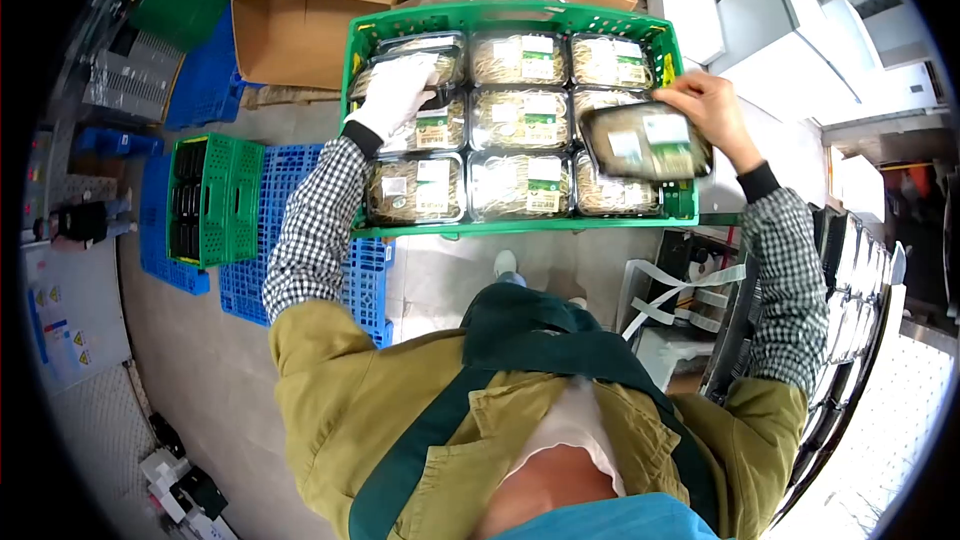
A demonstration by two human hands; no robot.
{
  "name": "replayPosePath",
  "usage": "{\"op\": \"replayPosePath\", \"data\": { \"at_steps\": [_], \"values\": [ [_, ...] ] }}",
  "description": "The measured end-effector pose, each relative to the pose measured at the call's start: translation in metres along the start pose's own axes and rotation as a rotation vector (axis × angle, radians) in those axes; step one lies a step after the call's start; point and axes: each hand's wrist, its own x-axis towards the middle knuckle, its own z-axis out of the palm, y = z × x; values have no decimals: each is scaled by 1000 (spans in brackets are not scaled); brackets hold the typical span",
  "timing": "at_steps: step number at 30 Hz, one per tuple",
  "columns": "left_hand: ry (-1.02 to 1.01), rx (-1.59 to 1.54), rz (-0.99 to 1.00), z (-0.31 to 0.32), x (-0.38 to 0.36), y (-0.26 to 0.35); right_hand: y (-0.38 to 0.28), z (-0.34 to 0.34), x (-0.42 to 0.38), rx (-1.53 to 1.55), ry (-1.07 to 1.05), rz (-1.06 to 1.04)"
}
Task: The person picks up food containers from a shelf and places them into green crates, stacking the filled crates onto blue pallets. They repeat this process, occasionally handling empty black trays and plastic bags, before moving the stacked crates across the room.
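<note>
- Green crate (525,228): in front of the person, holding clear-lidded, dark-rimmed packs in three columns and three rows; whatever bears the crate is hidden from view.
- Right hand (705,110): bare, at the crate's right side. Its fingers grasp the upper edge of the raised pack (648,143).
- Raised pack: tilted, its label side visible, above the right column; it hides part of the middle-row pack and the front right pack (612,198).
- Left hand (398,100): in a white glove, reaching over the back left part of the crate and covering part of a pack there. Whether its fingers grip that pack or merely rest on it, I cannot tell.
- Centre pack (520,120): lying label up, strand-like contents visible through the lid, between the two hands.
- Front left pack (415,188): label up, nearer the person than the left hand.
- Both forearms: black-and-white checked sleeves (320,210) with dark cuffs.
- Beyond the crate, left: open cardboard box (300,30).
- Left of the crate: smaller green crate (235,200) containing dark items, beside a blue pallet (250,285).
- Right, beyond the right hand: white boxes (770,30).
</note>
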Motion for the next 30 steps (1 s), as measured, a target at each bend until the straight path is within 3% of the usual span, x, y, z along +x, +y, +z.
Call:
{"op": "replayPosePath", "data": {
  "at_steps": [2, 4, 5, 7, 10, 11, 12, 14, 16, 17, 18, 20, 21, 22, 23, 24, 27, 28, 30],
  "values": [
    [184, -113, 61, -19, -5, 6, 8, 10, 8, -326, 103, -504],
    [203, -151, 35, -46, -4, 23, 43, 31, 9, -467, 7, -679],
    [259, -282, 74, -65, -1, 43, 62, 42, 7, -574, -88, -647],
    [152, -300, 140, -95, 13, 70, 114, 78, -6, -735, -118, -576],
    [-31, -432, 214, -88, 45, 83, 118, 93, -29, -809, -90, -325],
    [-94, -441, 228, -70, 59, 82, 111, 89, -34, -781, 10, -322],
    [-128, -416, 456, -51, 77, 82, 103, 85, -44, -758, 111, -312],
    [-502, -821, 306, -13, 120, 112, 101, 78, -59, -807, 177, -207],
    [-683, -890, 589, 0, 158, 148, 90, 60, -78, -714, 185, -71],
    [-766, -912, 573, 66, 185, 152, 86, 51, -90, -618, 215, -19],
    [-689, -896, 430, 66, 185, 176, 78, 36, -104, -523, 268, -31],
    [-402, -438, 460, 115, 218, 182, 54, 5, -148, -331, 210, 82],
    [-309, 113, 427, 81, 216, 207, 48, -5, -175, -331, 222, 134],
    [-147, -31, 394, 91, 225, 205, 45, -14, -202, -336, 236, 183],
    [198, -60, 483, 96, 224, 202, 48, -17, -230, -361, 255, 253],
    [178, -15, 554, 117, 237, 186, 50, -18, -254, -350, 256, 316],
    [-95, -175, 670, 100, 265, 176, 46, -13, -311, -298, 306, 431],
    [-305, -363, 610, 87, 269, 179, 37, -12, -325, -249, 338, 440],
    [-558, -351, 367, 84, 273, 178, 25, -15, -359, -116, 357, 615]
  ]
}}
